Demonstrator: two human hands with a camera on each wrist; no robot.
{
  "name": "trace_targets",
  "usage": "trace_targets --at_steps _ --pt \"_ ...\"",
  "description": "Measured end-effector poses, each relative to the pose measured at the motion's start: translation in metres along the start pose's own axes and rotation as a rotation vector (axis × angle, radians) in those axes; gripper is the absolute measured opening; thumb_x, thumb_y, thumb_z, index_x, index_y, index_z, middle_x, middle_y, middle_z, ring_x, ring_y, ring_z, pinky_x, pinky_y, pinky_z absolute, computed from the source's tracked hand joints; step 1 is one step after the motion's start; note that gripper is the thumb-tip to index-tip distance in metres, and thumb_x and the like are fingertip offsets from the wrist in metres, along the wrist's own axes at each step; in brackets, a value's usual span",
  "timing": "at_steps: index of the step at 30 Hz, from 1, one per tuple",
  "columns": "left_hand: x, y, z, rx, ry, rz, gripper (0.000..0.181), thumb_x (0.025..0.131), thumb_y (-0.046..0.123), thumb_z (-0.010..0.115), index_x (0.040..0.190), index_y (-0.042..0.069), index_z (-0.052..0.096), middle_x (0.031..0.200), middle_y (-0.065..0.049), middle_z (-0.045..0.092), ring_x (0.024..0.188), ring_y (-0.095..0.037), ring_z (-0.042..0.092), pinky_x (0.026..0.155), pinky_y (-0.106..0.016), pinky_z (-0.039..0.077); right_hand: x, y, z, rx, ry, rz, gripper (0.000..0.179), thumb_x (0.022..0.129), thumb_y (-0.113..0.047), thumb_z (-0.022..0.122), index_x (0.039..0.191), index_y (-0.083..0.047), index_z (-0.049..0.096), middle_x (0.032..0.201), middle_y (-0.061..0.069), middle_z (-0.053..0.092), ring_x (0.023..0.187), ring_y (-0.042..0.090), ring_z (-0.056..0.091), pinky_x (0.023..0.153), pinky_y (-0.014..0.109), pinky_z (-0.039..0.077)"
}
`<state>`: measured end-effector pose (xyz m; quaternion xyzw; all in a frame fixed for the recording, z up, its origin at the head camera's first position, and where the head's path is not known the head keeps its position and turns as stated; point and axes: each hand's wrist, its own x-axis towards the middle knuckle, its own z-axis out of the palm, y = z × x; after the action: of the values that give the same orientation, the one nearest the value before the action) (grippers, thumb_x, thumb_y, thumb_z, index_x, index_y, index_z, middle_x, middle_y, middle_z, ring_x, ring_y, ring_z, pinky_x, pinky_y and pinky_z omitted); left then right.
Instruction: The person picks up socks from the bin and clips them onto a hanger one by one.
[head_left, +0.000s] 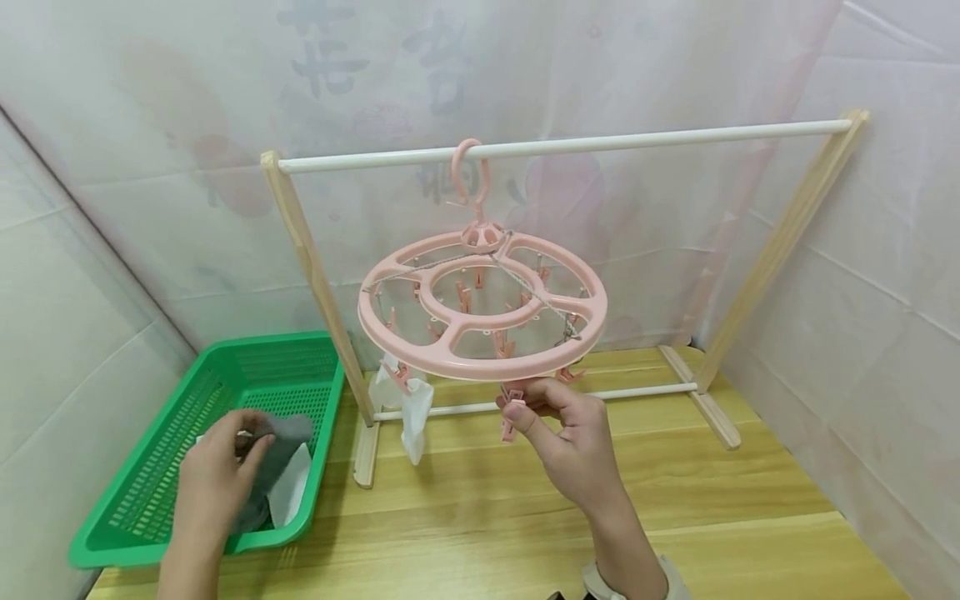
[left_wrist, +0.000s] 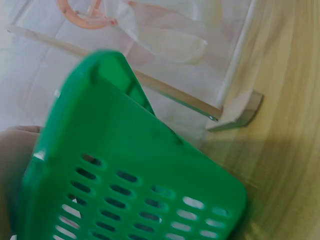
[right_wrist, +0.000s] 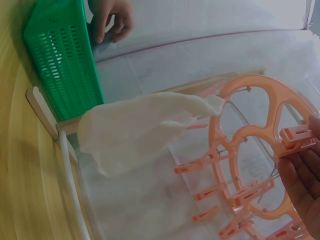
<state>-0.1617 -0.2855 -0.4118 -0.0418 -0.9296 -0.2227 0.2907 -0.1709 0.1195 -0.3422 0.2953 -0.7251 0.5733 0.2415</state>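
Over the green basket (head_left: 330, 433), my left hand (head_left: 217, 467) pinches a grey cloth (head_left: 281, 442) between thumb and fingers. Beside it in the basket lies a white cloth (head_left: 291, 487). At the near rim of the pink round clip hanger (head_left: 480, 367), my right hand (head_left: 573, 437) pinches a pink clothespin (head_left: 510, 421), also seen close up in the right wrist view. A white sock-like piece (right_wrist: 140, 130) hangs from the hanger's left side. In the left wrist view the basket wall (left_wrist: 125, 150) hides most of the left hand.
The hanger hooks over a white rod (head_left: 637, 143) of a wooden stand, whose left post (head_left: 315, 275) rises close beside the basket. More clothespins (right_wrist: 220, 200) dangle round the hanger. A wood-grain table (head_left: 450, 533) lies beneath, with light curtains (head_left: 637, 67) behind.
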Motion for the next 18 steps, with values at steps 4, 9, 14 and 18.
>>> trace_targets --at_steps 4,9,14,18 --pt "0.003 0.005 0.000 -0.071 0.071 0.040 0.051 0.080 -0.013 0.074 0.126 0.006 0.064 0.109 -0.013 0.068 0.076 -0.015 0.063 0.063 -0.004 0.043 0.000 0.000 -0.001 0.001 0.001 0.002 0.015 0.089 0.007 0.067 0.098 -0.004 0.073 0.081 0.008 0.073 0.070 0.014 0.068 0.070 0.025 0.057" --pt "0.002 0.011 0.001 -0.185 0.103 0.028 0.044 0.085 -0.014 0.061 0.122 0.008 0.070 0.115 -0.013 0.070 0.075 0.008 0.047 0.056 -0.007 0.039 -0.001 0.000 -0.001 0.001 0.000 0.006 0.015 0.090 0.007 0.067 0.098 -0.004 0.073 0.081 0.008 0.073 0.070 0.014 0.067 0.069 0.025 0.057" --pt "0.002 0.026 -0.001 -0.344 0.171 -0.106 0.024 0.085 -0.004 0.072 0.107 0.004 0.071 0.100 0.005 0.068 0.080 0.006 0.054 0.067 -0.007 0.042 -0.001 0.000 -0.001 -0.001 0.001 0.007 0.015 0.090 0.006 0.067 0.098 -0.004 0.073 0.083 0.009 0.073 0.072 0.014 0.068 0.071 0.025 0.057" --pt "0.004 0.046 -0.007 -0.464 0.251 -0.082 0.039 0.079 -0.010 0.077 0.115 -0.002 0.064 0.096 0.012 0.061 0.079 0.001 0.057 0.069 -0.007 0.044 -0.001 -0.001 0.000 0.002 0.005 0.006 0.014 0.090 0.006 0.067 0.098 -0.004 0.073 0.084 0.010 0.074 0.072 0.014 0.068 0.071 0.025 0.057"
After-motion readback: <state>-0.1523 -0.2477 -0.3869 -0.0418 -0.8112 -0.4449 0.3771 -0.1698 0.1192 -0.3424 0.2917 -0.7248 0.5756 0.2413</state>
